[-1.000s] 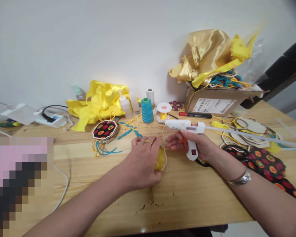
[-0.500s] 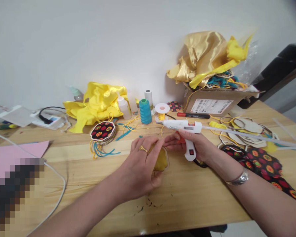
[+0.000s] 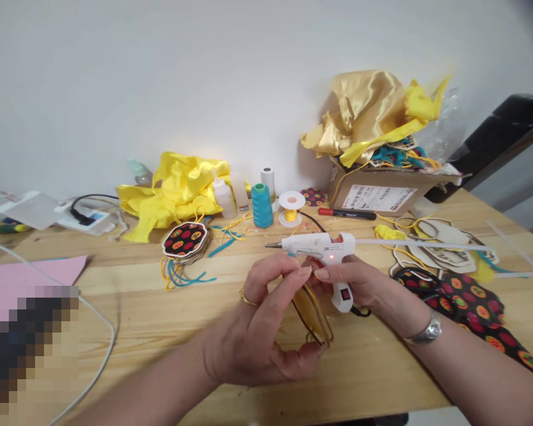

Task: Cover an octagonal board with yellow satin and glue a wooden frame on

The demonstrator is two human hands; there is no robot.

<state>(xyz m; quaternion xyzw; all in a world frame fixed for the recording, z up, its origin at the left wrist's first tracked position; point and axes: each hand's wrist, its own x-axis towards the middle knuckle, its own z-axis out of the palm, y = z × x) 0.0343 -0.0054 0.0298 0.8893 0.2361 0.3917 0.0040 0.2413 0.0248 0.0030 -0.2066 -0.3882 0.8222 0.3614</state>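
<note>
My left hand (image 3: 266, 325) grips a flat yellow fabric-covered shape (image 3: 313, 316) on its edge, lifted and tilted off the wooden table (image 3: 169, 313), thumb below and fingers on top. My right hand (image 3: 350, 284) holds a white hot glue gun (image 3: 324, 248) by its handle, nozzle pointing left, a glue stick running out its back to the right. The fingertips of both hands meet at the top of the yellow shape, just under the gun.
Behind stand a teal thread cone (image 3: 262, 205), a yellow cord spool (image 3: 291, 207), small bottles (image 3: 224, 198), yellow satin (image 3: 182, 186) and a stack of patterned shapes (image 3: 185, 239). A cardboard box (image 3: 382, 192) with gold fabric sits back right. Patterned pieces (image 3: 462, 296) lie right; pink paper (image 3: 22, 278) left.
My left hand has lifted the yellow shape off the table and turned it on edge, nearer to me. The glue gun has come down and left, close above the shape.
</note>
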